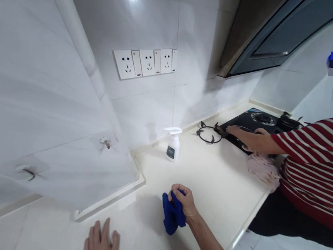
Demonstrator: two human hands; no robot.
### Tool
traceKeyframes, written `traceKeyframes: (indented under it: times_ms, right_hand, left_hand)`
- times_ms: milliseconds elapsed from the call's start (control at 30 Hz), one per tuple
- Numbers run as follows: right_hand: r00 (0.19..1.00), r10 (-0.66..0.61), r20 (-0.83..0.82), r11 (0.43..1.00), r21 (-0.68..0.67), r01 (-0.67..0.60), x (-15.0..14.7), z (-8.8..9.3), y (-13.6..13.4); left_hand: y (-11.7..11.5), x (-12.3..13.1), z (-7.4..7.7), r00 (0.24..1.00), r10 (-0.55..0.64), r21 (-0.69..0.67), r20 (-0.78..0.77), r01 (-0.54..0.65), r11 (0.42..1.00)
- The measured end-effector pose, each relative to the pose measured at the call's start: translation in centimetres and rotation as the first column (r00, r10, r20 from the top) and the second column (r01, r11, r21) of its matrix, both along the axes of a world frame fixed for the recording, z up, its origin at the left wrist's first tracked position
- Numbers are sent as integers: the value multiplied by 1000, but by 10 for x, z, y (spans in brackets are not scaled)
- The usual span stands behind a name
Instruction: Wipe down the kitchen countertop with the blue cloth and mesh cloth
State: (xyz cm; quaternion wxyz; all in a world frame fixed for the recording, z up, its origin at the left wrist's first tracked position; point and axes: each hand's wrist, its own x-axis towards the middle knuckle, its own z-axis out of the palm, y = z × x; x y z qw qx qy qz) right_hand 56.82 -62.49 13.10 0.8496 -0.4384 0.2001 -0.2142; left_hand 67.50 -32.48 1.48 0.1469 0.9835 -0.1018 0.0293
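Observation:
My right hand [184, 200] is closed around a bunched blue cloth [172, 214], which hangs just above the cream countertop [216, 187]. Its fingers grip the upper part of the cloth, and the rest droops below. Lower left, my left hand [101, 244] lies palm down on the counter with its fingers apart, holding nothing. A white spray bottle [173, 146] with a dark label stands upright by the wall, beyond the blue cloth.
A person in a striped shirt [323, 165] works at the black gas stove [250, 123] on the right, beside a pink cloth [262, 170]. A pot-support ring [208, 141] lies on the counter. Wall sockets [147, 63] and a range hood [270, 36] are above.

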Motion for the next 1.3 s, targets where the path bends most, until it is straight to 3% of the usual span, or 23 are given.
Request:
traceKeyframes:
  times_ms: [333, 533, 667, 800, 1100, 1300]
  right_hand:
    - [1000, -11, 23, 1000, 5, 11, -36, 14, 26]
    - [1000, 7, -4, 1000, 6, -7, -47, 7, 27]
    - [997, -40, -73, 987, -161, 27, -53, 2, 22]
    - [994, -19, -111, 942, -335, -20, -57, 1, 19]
    - [970, -195, -144, 954, -259, 153, -53, -4, 14]
    - [977, -179, -114, 958, -244, 147, -53, 4, 26]
  left_hand:
    - [-5, 0, 7, 1000, -17, -11, 17, 17, 1000]
    - [-7, 0, 7, 1000, -18, -30, 11, 19, 999]
    - [-7, 0, 6, 1000, -23, -32, 18, 24, 999]
    - [-6, -1, 6, 999, -19, -39, 26, 20, 999]
    - [-7, 0, 3, 1000, -24, -21, 20, 24, 999]
    - [-8, -2, -1, 999, -19, -25, 37, 20, 999]
